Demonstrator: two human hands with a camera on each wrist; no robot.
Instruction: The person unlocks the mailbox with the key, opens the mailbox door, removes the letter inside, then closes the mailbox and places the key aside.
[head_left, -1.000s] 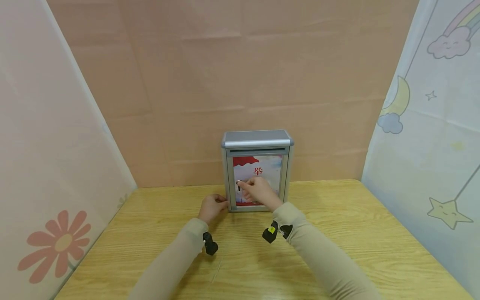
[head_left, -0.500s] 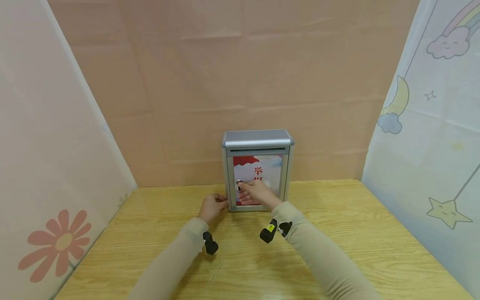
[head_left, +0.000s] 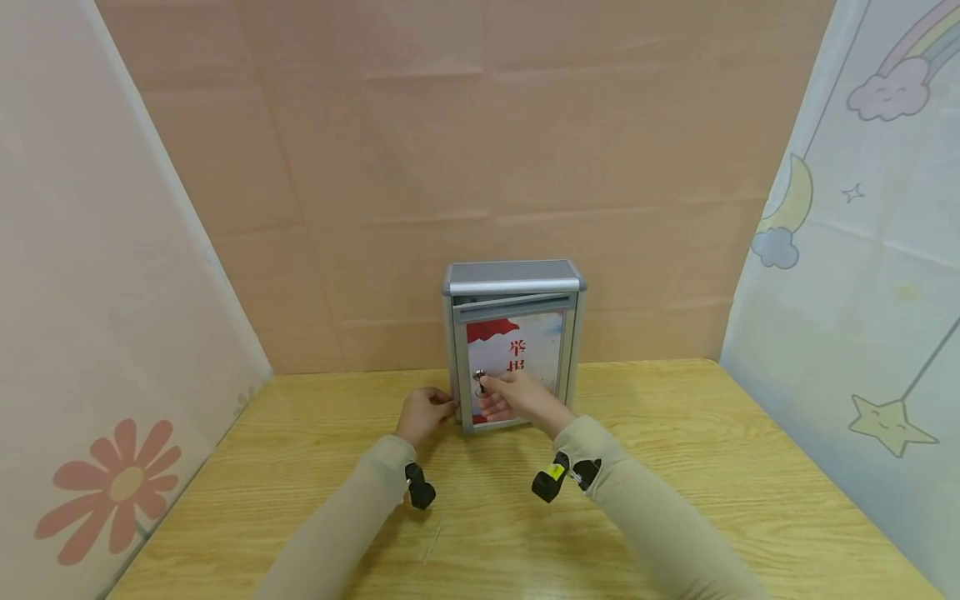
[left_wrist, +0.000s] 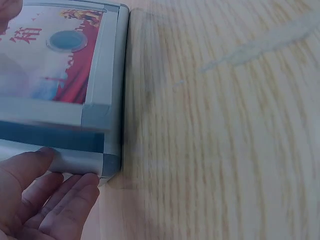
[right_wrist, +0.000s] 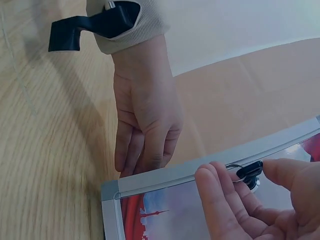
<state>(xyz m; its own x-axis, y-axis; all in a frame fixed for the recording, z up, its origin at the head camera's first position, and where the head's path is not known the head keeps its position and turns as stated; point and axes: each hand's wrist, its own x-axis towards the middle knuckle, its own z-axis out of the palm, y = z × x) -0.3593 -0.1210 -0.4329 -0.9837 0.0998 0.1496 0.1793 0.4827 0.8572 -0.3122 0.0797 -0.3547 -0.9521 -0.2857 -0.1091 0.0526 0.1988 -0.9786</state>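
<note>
A silver-grey metal letter box [head_left: 516,273] with a slotted front door [head_left: 542,346] stands upright on the table. The door, printed in red and white, is swung a little outward on its left side, so a gap shows between it and the frame. My right hand [head_left: 522,397] pinches a black-headed key [right_wrist: 250,170] that sits in the door's lock, a wire ring hanging from it. On the box's left edge, my left hand [left_wrist: 42,197] grips the frame, thumb on its front and fingers along its side. The box's inside is mostly hidden.
The wood-grain table [head_left: 300,467] carries the box near its back edge. Behind hangs a brown backdrop [head_left: 375,167], with a flower-printed panel [head_left: 97,292] at left and a panel with moon and stars [head_left: 847,333] at right. A pale streak [left_wrist: 260,50] marks the tabletop.
The box's door, shut flush in both earlier frames, has swung outward on its left side. My right hand has moved slightly toward me with the key; my left hand has stayed in place.
</note>
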